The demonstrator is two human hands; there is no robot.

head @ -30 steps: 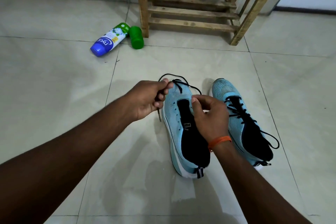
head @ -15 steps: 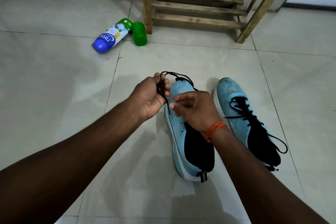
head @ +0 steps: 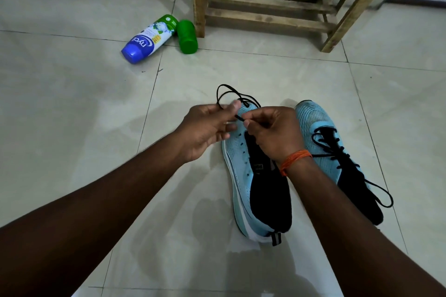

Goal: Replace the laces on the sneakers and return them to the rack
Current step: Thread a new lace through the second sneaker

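Observation:
Two light-blue sneakers with black tongues lie on the tiled floor. The left sneaker (head: 241, 176) has bare eyelets along its near side. The right sneaker (head: 323, 142) is laced in black, its lace ends trailing toward me. A loose black lace (head: 225, 93) loops above the left sneaker's toe. My left hand (head: 207, 128) pinches this lace with thumb and fingers. My right hand (head: 272, 132), an orange thread on its wrist, pinches the lace's tip just over the toe and covers the upper eyelets.
The wooden slatted rack (head: 268, 5) stands at the back by the wall. A blue-capped white bottle (head: 147, 40) and a green cap (head: 187, 36) lie on the floor beside the rack's left leg. Bare floor tiles spread to the left.
My right hand has moved off the left sneaker's tongue up to the toe and taken the lace tip. My left hand has loosened from a fist into a thumb-and-finger pinch.

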